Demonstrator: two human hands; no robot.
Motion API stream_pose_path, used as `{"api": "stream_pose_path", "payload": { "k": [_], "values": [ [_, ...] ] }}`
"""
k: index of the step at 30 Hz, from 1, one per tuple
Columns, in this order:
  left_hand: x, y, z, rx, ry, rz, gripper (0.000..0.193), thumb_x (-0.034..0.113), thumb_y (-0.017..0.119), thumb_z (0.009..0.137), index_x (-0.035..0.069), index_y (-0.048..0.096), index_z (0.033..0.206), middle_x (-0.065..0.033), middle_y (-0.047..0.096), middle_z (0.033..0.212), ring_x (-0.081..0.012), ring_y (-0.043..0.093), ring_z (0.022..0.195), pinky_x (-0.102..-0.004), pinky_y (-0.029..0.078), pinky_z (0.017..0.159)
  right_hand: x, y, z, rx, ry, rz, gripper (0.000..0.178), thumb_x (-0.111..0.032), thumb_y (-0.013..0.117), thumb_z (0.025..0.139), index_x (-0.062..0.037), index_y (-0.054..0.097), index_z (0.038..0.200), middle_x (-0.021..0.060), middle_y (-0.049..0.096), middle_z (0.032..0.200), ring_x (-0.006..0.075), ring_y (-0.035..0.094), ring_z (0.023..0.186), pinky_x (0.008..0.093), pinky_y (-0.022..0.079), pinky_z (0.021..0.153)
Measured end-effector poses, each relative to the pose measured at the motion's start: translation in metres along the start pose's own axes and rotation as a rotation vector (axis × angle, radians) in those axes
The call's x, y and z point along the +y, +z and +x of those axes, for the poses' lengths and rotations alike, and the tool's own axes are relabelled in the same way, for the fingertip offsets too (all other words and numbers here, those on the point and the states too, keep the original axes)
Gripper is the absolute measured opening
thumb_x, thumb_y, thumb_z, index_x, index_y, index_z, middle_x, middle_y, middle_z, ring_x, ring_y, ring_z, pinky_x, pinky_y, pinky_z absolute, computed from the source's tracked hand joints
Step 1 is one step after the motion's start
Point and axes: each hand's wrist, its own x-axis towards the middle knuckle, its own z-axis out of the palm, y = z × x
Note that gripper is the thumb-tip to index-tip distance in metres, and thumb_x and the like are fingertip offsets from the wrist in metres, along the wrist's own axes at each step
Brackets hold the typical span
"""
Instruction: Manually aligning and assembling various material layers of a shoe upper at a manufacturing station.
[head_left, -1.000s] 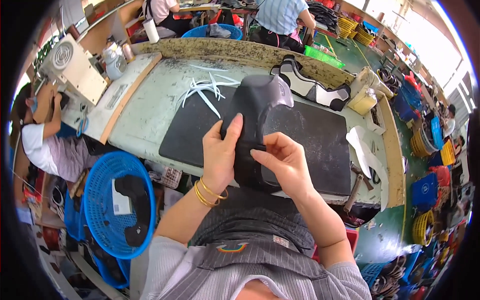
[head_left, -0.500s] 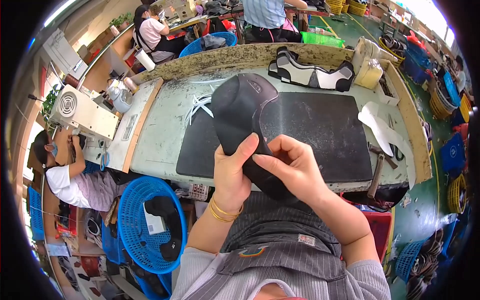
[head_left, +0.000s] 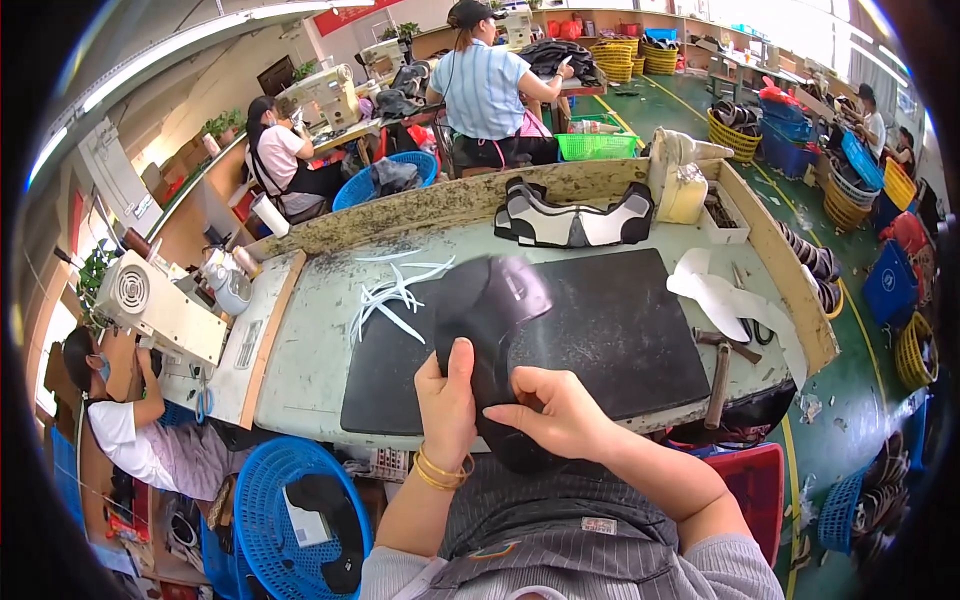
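Both of my hands grip a black shoe upper [head_left: 470,315], raised over the near edge of the workbench, its wide end pointing away from me. Its far end is slightly blurred and shows a shiny patch. My left hand [head_left: 447,395] wraps its left side, the thumb lying along the top. On the right edge my right hand [head_left: 553,410] pinches the material between thumb and bent fingers. Under the piece lies a black mat [head_left: 610,330]. White strips [head_left: 385,295] lie in a tangle at the mat's far left corner.
Black-and-white cut pieces [head_left: 575,222] rest against the bench's back board. At the right are a hammer [head_left: 718,385], white sheet pieces [head_left: 705,285] and a yellow glue container [head_left: 682,192]. A blue basket [head_left: 255,490] stands lower left. Co-workers [head_left: 485,85] sit at machines beyond.
The view has tilted up, showing more of the room. My hands and the shoe upper sit lower in the picture, still held together, with the right hand's pinch slightly shifted.
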Motion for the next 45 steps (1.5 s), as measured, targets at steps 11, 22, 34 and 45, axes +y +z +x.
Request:
{"api": "stream_pose_path", "payload": {
  "k": [11, 22, 34, 45],
  "values": [
    [0.001, 0.02, 0.012, -0.058, -0.036, 0.125, 0.03, 0.031, 0.059, 0.099, 0.001, 0.066, 0.094, 0.003, 0.062, 0.084, -0.0035, 0.052, 0.07, -0.021, 0.044, 0.06, 0.018, -0.004, -0.002, -0.031, 0.246, 0.746, 0.014, -0.013, 0.07, 0.091, -0.0024, 0.063, 0.086, -0.0017, 0.063, 0.078, 0.0049, 0.055, 0.07, 0.0214, 0.046, 0.063],
    [-0.029, 0.012, 0.042, 0.125, -0.069, 0.249, 0.042, 0.038, 0.064, 0.095, 0.001, 0.063, 0.075, 0.0052, 0.055, 0.067, -0.004, 0.044, 0.06, -0.0233, 0.038, 0.054, 0.041, -0.014, -0.01, -0.015, 0.428, 0.374, 0.019, -0.001, 0.073, 0.084, 0.0006, 0.066, 0.102, -0.0003, 0.068, 0.091, 0.0038, 0.06, 0.082, 0.0197, 0.049, 0.072],
    [-0.043, -0.028, -0.008, -0.176, -0.319, -0.231, 0.019, 0.02, 0.065, 0.094, 0.004, 0.064, 0.104, -0.0007, 0.067, 0.099, -0.0059, 0.06, 0.088, -0.0235, 0.05, 0.077, 0.042, -0.006, -0.002, 0.184, 0.349, 0.399, 0.01, -0.003, 0.07, 0.084, 0.0005, 0.064, 0.092, 0.0002, 0.066, 0.083, 0.0084, 0.06, 0.077, 0.0251, 0.049, 0.068],
    [0.073, -0.227, -0.092, 0.806, 0.734, 1.857, 0.019, 0.021, 0.075, 0.082, 0.007, 0.062, 0.081, -0.01, 0.052, 0.067, -0.0288, 0.053, 0.06, -0.0382, 0.043, 0.054, 0.082, 0.009, 0.021, 0.067, 0.169, -0.088, 0.018, -0.013, 0.059, 0.098, 0.0038, 0.067, 0.101, 0.0066, 0.068, 0.086, 0.011, 0.063, 0.078, 0.0255, 0.053, 0.074]
  ]
}}
